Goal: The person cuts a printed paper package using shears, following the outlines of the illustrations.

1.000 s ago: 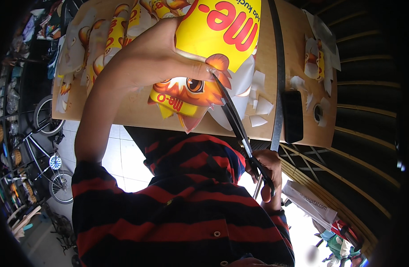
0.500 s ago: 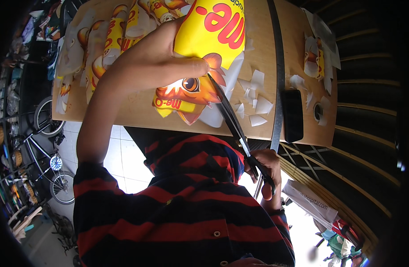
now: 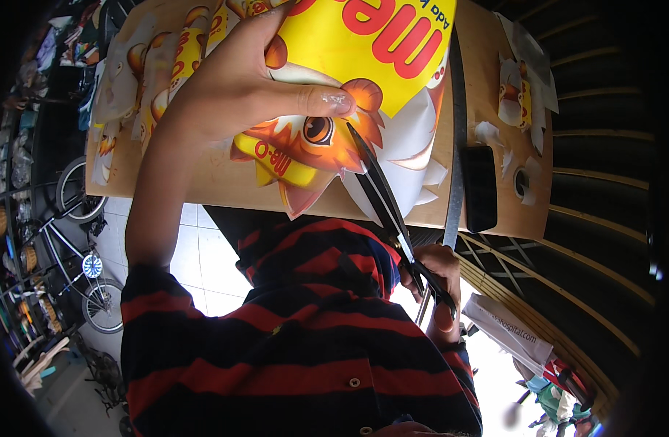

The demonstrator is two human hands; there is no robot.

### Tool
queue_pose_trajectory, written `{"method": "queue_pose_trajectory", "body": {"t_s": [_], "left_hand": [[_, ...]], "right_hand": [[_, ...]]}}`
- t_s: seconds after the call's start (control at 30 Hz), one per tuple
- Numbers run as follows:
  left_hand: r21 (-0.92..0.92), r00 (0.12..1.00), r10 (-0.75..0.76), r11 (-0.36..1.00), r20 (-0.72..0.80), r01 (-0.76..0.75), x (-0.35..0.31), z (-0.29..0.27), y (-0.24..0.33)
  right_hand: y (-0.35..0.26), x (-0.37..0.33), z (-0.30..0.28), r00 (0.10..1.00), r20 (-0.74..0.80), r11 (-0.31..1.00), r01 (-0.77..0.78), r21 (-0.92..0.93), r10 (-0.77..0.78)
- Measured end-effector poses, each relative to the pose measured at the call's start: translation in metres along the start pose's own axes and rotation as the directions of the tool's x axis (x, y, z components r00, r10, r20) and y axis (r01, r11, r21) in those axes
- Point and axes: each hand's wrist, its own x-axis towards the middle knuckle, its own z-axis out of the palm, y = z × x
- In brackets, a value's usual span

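My left hand [image 3: 232,98] grips a yellow printed sheet [image 3: 349,54] with red lettering and an orange cartoon cat, its thumb pressed on top beside the cat's eye. The cat's ragged lower outline is partly cut free and hangs towards the table's near edge. Long black scissors [image 3: 382,193] are held by the handles in my right hand [image 3: 438,273], below that edge. Their blades reach up to the cat's fur, with the tips near its eye and my left thumb. A white-backed part of the sheet [image 3: 404,135] curls to the right of the blades.
A long dark metal ruler [image 3: 454,146] lies across the wooden table [image 3: 487,44], with a black phone [image 3: 480,189] right of it. More cat prints [image 3: 185,62] lie at the left, and a smaller one [image 3: 513,95] at the right. A bicycle [image 3: 90,266] stands on the floor to the left.
My left hand has shifted and turned the sheet to the right, so it now covers most of the white paper scraps near the ruler. The scissors have stayed almost in place.
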Motion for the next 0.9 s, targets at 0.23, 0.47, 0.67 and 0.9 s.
{"method": "queue_pose_trajectory", "body": {"t_s": [0.23, 0.47, 0.67, 0.9], "left_hand": [[0.041, 1.0, 0.003, 0.999, -0.006, -0.002, -0.0006, 0.0018, 0.0006], [0.065, 1.0, 0.015, 0.998, -0.008, -0.014, -0.0014, 0.0019, -0.0012], [0.006, 0.999, 0.029, 1.0, 0.027, -0.029, -0.0003, 0.0012, -0.004], [-0.036, 0.998, 0.049, 0.998, 0.031, -0.048, -0.0005, 0.0032, -0.0035]], "right_hand": [[0.0009, -0.0002, -0.0007, 1.0, 0.009, 0.999, 0.03, 0.028, -0.03], [0.0049, -0.0018, -0.0031, 0.999, 0.031, 0.998, 0.042, 0.043, -0.043], [-0.0003, 0.0051, -0.0044, 0.995, 0.06, 0.995, 0.075, 0.069, -0.079], [0.0039, 0.0006, -0.0043, 0.996, 0.046, 0.997, 0.072, 0.028, -0.073]]}}
